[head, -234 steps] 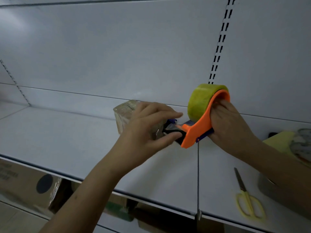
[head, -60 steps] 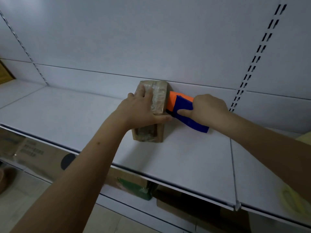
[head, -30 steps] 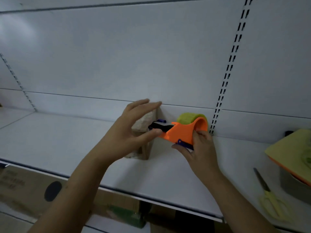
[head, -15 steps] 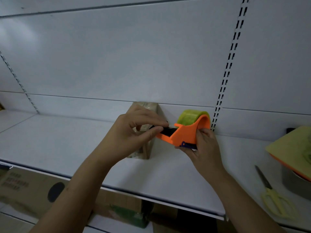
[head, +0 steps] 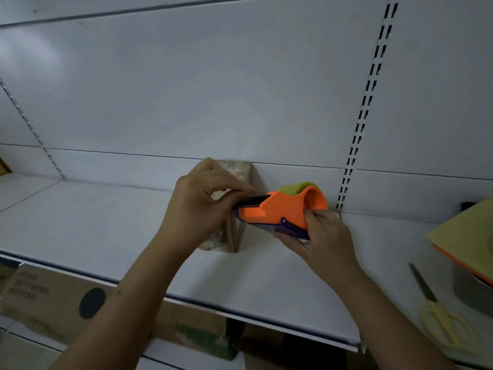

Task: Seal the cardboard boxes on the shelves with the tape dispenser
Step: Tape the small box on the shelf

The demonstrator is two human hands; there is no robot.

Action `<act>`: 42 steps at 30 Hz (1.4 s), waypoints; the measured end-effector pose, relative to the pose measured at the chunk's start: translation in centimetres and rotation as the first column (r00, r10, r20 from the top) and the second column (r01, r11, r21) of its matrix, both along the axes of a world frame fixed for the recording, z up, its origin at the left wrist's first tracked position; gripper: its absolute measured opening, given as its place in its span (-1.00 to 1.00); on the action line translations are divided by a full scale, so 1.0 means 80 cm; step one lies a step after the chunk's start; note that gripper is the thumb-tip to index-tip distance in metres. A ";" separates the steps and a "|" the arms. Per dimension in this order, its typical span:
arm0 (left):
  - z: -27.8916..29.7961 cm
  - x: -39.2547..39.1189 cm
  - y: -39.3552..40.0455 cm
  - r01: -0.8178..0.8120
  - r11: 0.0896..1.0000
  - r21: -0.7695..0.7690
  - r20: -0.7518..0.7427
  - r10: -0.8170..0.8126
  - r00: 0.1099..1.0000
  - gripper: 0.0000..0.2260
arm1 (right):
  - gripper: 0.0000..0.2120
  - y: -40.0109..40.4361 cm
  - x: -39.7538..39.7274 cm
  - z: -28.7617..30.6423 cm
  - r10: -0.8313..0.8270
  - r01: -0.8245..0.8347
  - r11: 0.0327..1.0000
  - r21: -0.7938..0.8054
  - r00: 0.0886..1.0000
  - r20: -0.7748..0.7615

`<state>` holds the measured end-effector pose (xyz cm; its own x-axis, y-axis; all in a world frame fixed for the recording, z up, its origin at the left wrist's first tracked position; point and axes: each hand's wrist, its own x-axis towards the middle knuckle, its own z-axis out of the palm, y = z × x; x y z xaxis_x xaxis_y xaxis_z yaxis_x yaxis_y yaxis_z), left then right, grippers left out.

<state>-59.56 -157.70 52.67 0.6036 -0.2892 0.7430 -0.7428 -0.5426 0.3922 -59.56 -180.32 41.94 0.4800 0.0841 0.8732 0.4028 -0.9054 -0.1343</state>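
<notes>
White metal shelving is filling your view, with a slotted upright [head: 365,108] running down the back panel and the shelf board [head: 80,225] stretching across in front of you. Standing on that board, close to the back panel, is the small cardboard box [head: 234,180], wrapped in glossy clear tape and partly hidden behind your left hand [head: 202,206]. You are curling that hand's fingers and pinching thumb against fingertips right at the black nose of the tape dispenser [head: 282,209], just in front of the box; whether a tape end is sitting in the pinch is too small to tell. Your right hand [head: 317,236] is wrapping around the dispenser from below, fingers curled under its blue underside and thumb pressing on the orange body, holding it off the shelf just to the right of the box. The yellow-green tape roll [head: 296,188] is sitting in the orange housing. Further right on the shelf, yellow-handled scissors [head: 437,313] are lying flat near the front edge, and beside them a yellow-and-orange object [head: 466,236] is resting on a grey container [head: 469,292] at the frame edge. Below the shelf, larger cardboard boxes [head: 48,295] are showing, one with a dark round hole.
</notes>
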 end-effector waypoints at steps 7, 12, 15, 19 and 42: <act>-0.002 -0.007 0.006 -0.181 0.975 -0.129 0.058 0.190 0.980 -0.83 | -0.48 0.002 0.000 0.002 -0.101 0.108 0.993 0.037 0.983 -0.154; 0.003 -0.011 0.014 -0.230 0.942 -0.244 0.052 0.250 0.967 -0.79 | -0.48 -0.001 -0.003 0.004 -0.107 0.137 0.987 0.083 0.950 -0.294; 0.010 -0.009 0.014 -0.208 0.959 -0.193 0.044 0.220 0.974 -0.81 | -0.35 -0.012 0.006 0.000 -0.138 0.222 0.967 0.124 0.867 -0.479; -0.024 -0.010 -0.012 -0.152 0.986 -0.061 0.133 0.159 0.978 -0.91 | -0.36 -0.017 0.012 -0.003 -0.143 0.287 0.942 0.175 0.813 -0.564; -0.173 -0.013 -0.145 -0.050 0.873 0.486 -0.264 0.201 0.943 -0.24 | -0.65 -0.015 0.006 0.012 0.470 0.092 0.583 0.807 0.773 -0.427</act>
<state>-60.62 -169.30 38.79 0.8274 -0.4619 0.3196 -0.5452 -0.7972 0.2594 -59.09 -181.49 42.92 0.9272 -0.3041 0.2188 0.1439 -0.2500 -0.9575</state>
